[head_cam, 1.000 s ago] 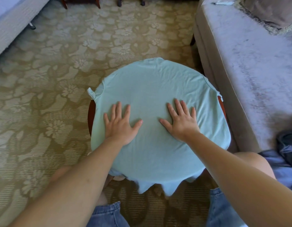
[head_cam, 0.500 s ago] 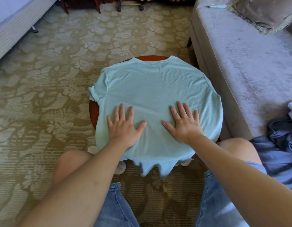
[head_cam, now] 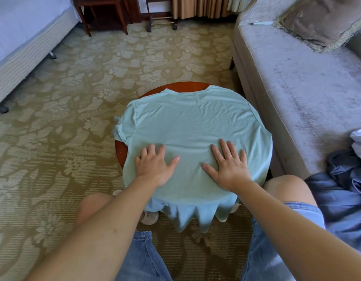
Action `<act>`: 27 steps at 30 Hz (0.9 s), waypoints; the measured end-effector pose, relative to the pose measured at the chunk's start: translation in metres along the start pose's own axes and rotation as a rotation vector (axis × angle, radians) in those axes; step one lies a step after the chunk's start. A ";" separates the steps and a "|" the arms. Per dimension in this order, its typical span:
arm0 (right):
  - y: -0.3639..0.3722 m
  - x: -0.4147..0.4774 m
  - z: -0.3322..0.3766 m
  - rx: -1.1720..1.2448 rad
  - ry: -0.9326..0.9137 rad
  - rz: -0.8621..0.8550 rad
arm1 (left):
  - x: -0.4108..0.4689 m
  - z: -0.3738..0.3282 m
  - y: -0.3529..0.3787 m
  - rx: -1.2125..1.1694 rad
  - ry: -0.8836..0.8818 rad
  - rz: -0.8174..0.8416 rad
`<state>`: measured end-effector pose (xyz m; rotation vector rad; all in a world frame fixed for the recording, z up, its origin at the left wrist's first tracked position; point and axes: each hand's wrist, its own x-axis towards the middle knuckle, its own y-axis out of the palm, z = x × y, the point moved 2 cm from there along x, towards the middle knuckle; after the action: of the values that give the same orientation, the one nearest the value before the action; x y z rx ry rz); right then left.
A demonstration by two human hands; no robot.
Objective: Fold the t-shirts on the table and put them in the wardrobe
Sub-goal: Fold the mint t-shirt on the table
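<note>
On the round bench [head_cam: 181,87], pressing left hand [head_cam: 155,166] and right hand [head_cam: 229,167] flat, fingers spread, onto the pale green t-shirt [head_cam: 191,120] draping over the near edge.

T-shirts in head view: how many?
1: the mint t-shirt spread over the round table, under the left hand and right hand. The crumpled cloth heap at right may hide more.

I wear faded blue denim shorts [head_cam: 143,258], hemmed above my bare knees [head_cam: 285,185]; the right hem has a paler stitched edge. My forearms [head_cam: 106,226] are sleeveless; my footwear [head_cam: 150,218] is pale.
</note>
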<state>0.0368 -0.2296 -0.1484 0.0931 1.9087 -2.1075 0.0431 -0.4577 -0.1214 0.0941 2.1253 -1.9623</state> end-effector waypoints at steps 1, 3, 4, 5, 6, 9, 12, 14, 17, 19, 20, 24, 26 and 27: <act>0.000 0.000 0.000 0.001 0.003 0.002 | 0.005 0.001 -0.005 -0.022 -0.019 -0.007; -0.001 0.000 -0.002 0.003 0.010 0.006 | 0.015 0.005 -0.012 -0.027 -0.061 -0.019; -0.002 0.000 -0.003 0.005 0.015 0.012 | 0.020 0.007 -0.013 -0.009 -0.073 -0.020; -0.001 0.000 -0.005 0.008 0.021 0.013 | 0.025 0.010 -0.013 0.006 -0.084 -0.022; -0.002 0.001 -0.006 0.011 0.028 0.009 | 0.031 0.013 -0.013 0.008 -0.097 -0.029; -0.004 0.007 -0.015 0.021 0.057 0.005 | 0.051 0.023 -0.014 -0.019 -0.148 -0.039; -0.007 0.013 -0.025 0.021 0.096 0.004 | 0.064 0.034 -0.009 -0.048 -0.192 0.010; -0.009 0.016 -0.028 0.015 0.119 -0.009 | 0.069 0.037 -0.001 -0.093 -0.183 0.016; -0.014 0.025 -0.017 0.048 0.168 -0.072 | 0.077 0.037 0.004 -0.119 -0.118 -0.051; -0.020 0.040 0.004 0.065 0.190 -0.112 | 0.081 0.037 0.003 -0.133 -0.082 -0.088; -0.023 0.050 0.017 0.066 0.179 -0.126 | 0.082 0.037 0.003 -0.144 -0.074 -0.101; -0.039 0.101 0.080 0.081 0.026 -0.112 | 0.084 0.040 0.006 -0.217 -0.081 -0.171; -0.037 0.121 0.102 0.096 -0.028 -0.047 | 0.085 0.042 0.007 -0.295 -0.115 -0.250; -0.033 0.127 0.108 0.088 -0.035 -0.019 | 0.085 0.044 0.007 -0.338 -0.140 -0.303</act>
<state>-0.0772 -0.3553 -0.1346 0.0560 1.8044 -2.1910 -0.0320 -0.5103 -0.1500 -0.4361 2.4510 -1.6586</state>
